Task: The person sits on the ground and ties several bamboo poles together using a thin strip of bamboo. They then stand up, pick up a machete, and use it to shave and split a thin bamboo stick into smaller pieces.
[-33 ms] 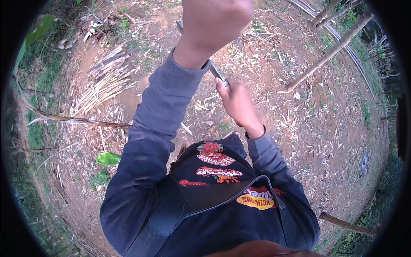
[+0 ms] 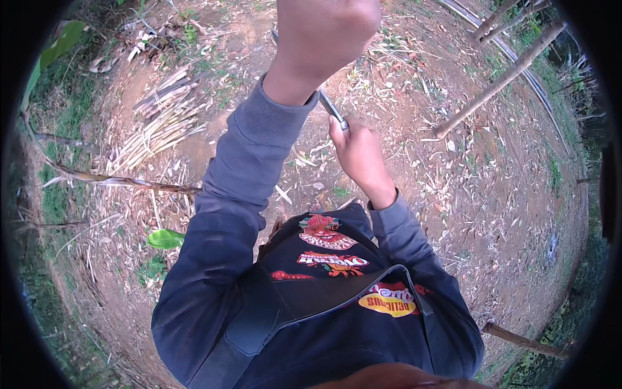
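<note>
My left hand (image 2: 327,32) is raised close in front of me, partly cut off by the upper edge; its fingers do not show. Below and to the right, my right hand (image 2: 363,154) is closed round the handle end of a knife (image 2: 332,107) with a narrow metal blade. The blade slants up and left, passing behind my left wrist, which hides its middle. Only a bit of its dark tip shows on the wrist's far side. Whether the blade touches anything there is hidden.
A tied bundle of pale split sticks (image 2: 152,129) lies on the littered ground at the left. A bent dry stem (image 2: 123,182) reaches in from the left, near a green leaf (image 2: 165,239). Slanting poles (image 2: 499,81) stand at the right, with a long pipe-like line (image 2: 528,74) behind.
My right hand and the knife have shifted very slightly to the left. My left hand has barely moved.
</note>
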Available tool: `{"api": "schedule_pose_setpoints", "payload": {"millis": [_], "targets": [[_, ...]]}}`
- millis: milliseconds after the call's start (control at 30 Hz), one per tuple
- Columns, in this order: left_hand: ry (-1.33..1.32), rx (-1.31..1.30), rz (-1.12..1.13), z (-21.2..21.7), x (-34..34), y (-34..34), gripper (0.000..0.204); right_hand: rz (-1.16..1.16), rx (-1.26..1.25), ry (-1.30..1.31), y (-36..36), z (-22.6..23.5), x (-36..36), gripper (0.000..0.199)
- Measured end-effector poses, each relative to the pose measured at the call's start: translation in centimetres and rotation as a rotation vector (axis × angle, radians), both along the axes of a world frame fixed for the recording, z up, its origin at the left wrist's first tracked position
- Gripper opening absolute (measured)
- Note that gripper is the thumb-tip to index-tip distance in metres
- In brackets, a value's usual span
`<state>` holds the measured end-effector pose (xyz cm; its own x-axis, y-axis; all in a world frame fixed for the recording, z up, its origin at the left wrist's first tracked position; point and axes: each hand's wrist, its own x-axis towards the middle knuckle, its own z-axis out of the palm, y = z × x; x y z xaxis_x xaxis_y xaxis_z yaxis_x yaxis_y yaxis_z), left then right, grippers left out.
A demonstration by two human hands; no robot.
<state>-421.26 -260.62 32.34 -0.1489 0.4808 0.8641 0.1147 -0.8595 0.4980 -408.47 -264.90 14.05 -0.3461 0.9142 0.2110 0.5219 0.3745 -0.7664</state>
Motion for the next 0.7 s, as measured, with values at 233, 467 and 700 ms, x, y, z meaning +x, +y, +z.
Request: {"api": "schedule_pose_setpoints", "payload": {"millis": [233,467,700], "targets": [[-0.022,-0.173,-0.199,-4.1,-1.0,-1.4,0.023,0.277,-0.957,0.241,-1.6,-1.0,1.4,0.044],[0.021,-0.241,0.006,-12.2,-0.6,-2.9,0.031,0.165,-0.623,0.255,-0.1,2.5,1.8,0.046],[-0.038,-0.159,0.093,-8.0,-2.1,-1.9,0.027,0.037,-0.162,0.285,1.6,7.4,2.3,0.038]]}}
